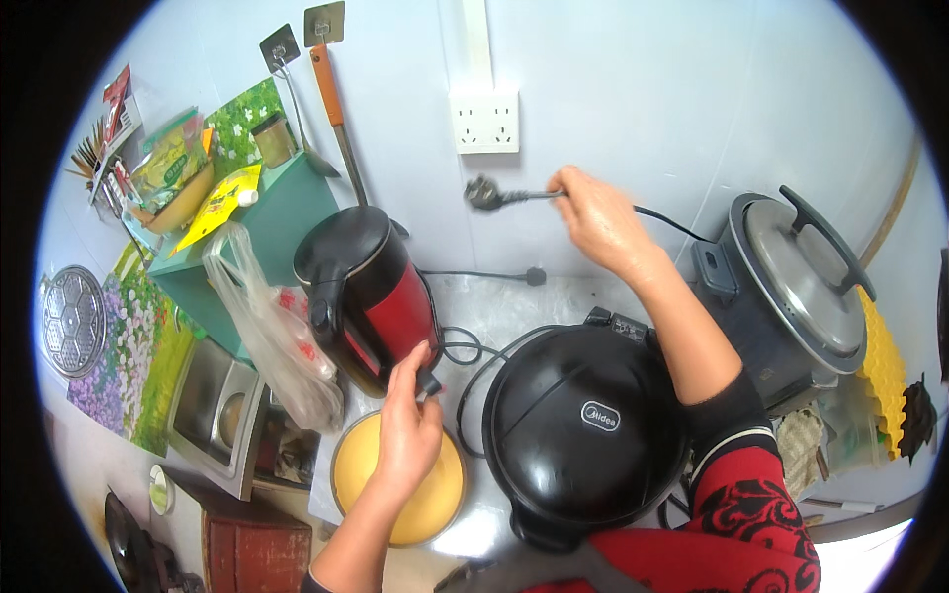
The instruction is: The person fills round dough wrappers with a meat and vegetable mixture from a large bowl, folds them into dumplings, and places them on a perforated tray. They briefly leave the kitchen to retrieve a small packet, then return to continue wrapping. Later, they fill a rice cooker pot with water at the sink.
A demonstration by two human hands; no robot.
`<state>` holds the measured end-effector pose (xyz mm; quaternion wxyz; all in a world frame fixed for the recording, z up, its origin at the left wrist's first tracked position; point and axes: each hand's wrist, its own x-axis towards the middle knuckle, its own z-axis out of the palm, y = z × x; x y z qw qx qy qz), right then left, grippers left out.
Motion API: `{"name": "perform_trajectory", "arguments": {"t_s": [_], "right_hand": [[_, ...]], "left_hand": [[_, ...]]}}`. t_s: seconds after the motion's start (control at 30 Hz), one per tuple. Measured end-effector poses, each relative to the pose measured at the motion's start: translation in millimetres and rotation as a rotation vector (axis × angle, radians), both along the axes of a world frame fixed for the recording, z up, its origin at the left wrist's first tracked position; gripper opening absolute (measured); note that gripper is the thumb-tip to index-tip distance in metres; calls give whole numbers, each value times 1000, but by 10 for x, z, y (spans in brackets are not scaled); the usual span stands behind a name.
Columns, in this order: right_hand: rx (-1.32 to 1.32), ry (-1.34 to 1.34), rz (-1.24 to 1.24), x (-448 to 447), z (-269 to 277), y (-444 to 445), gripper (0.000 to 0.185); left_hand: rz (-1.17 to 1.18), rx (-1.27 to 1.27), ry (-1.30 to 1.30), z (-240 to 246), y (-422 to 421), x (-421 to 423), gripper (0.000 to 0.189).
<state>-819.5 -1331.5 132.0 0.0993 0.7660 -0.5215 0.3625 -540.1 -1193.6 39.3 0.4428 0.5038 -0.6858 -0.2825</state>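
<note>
My right hand [604, 219] grips a black power cord, and the three-pin plug [483, 194] at its end hangs in the air below a white wall socket [485, 121]. That cord runs towards a large dark electric cooker [749, 311] with a metal lid. Beside the red and black electric jug [400, 304] is my left hand [408, 430], its fingers around or against a small dark piece [428, 382]. Whether it holds that piece is unclear. Beneath that hand lies a round pan of yellow batter [437, 504]. A closed black Midea electric pan [586, 422] stands between the arms.
Another cord's plug [535, 276] lies at the wall. At left are a plastic bag [259, 333], a teal shelf [274, 215] with packets and a jar [273, 141], and a steel sink [204, 400]. A spatula with an orange handle [327, 85] hangs on the wall.
</note>
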Motion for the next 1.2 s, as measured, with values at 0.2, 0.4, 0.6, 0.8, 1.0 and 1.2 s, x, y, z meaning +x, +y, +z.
{"name": "perform_trajectory", "arguments": {"t_s": [0.2, 0.4, 0.6, 0.8, 1.0, 1.2], "right_hand": [[-291, -47, 490, 535, 0, -107, 19], [-428, -368, 577, 937, -227, -74, 36], [-238, -518, 722, 1381, -359, 31, 34], [-113, -734, 432, 1287, -405, -172, 17], [-119, -1038, 213, 804, -415, -605, 29], [-319, -804, -84, 733, -382, -684, 29]], "left_hand": [[15, -99, -109, 54, 31, 7, 61], [-15, -43, -67, -16, 72, -15, 57], [-42, -62, -115, -64, 23, -17, 56], [-6, -128, -200, 41, 63, -17, 57], [79, -31, -352, 213, 217, 3, 62], [139, -105, -538, 280, 469, 128, 56]]}}
